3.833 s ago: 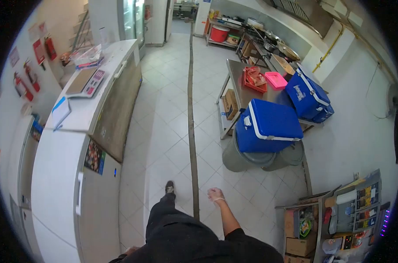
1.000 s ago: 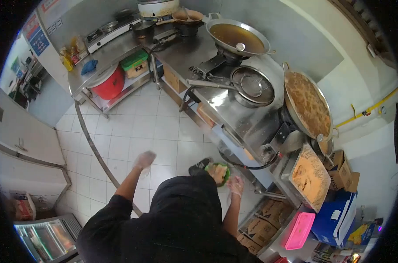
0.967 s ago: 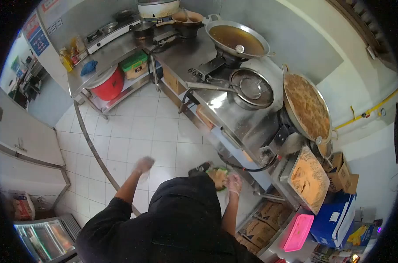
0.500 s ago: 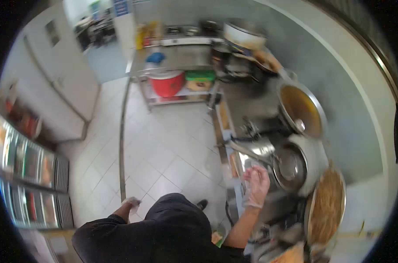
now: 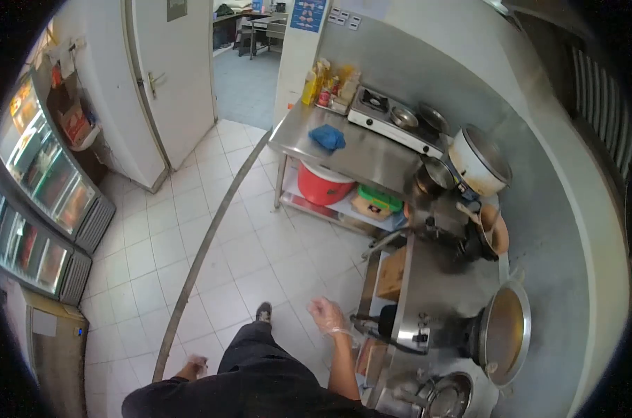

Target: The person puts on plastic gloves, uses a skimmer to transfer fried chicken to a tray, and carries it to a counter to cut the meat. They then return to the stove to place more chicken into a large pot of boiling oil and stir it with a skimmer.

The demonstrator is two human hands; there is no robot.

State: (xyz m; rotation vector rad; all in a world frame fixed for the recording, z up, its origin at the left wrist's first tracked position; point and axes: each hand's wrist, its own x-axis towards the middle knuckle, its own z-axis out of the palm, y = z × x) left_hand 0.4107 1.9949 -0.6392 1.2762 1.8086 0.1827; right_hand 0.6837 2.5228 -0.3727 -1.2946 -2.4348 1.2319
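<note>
My right hand (image 5: pixel 326 316), in a clear plastic glove, hangs over the tiled floor just left of the steel counter (image 5: pixel 452 292). Its fingers are curled in and I see nothing in them. A black curved pan handle (image 5: pixel 392 341) juts out from the counter close beside this hand. My left hand (image 5: pixel 197 364), gloved too, is low at my side above the floor, partly hidden by my sleeve; its fingers look loosely apart and bare of any object. A wide steel pan with brown liquid (image 5: pixel 509 334) and a strainer-like round pan (image 5: pixel 447 400) stand on the counter.
Ahead is a steel table (image 5: pixel 372 150) with a blue cloth (image 5: pixel 327 137), sauce bottles and a gas stove (image 5: pixel 392 122); a red tub (image 5: pixel 323 184) sits on its lower shelf. Lit display fridges (image 5: pixel 44 167) line the left. A dark floor strip (image 5: pixel 211 244) runs toward the doorway.
My view has turned and shifted, so the counter pans now sit lower and farther right. My right hand has moved away from above the counter to over the floor.
</note>
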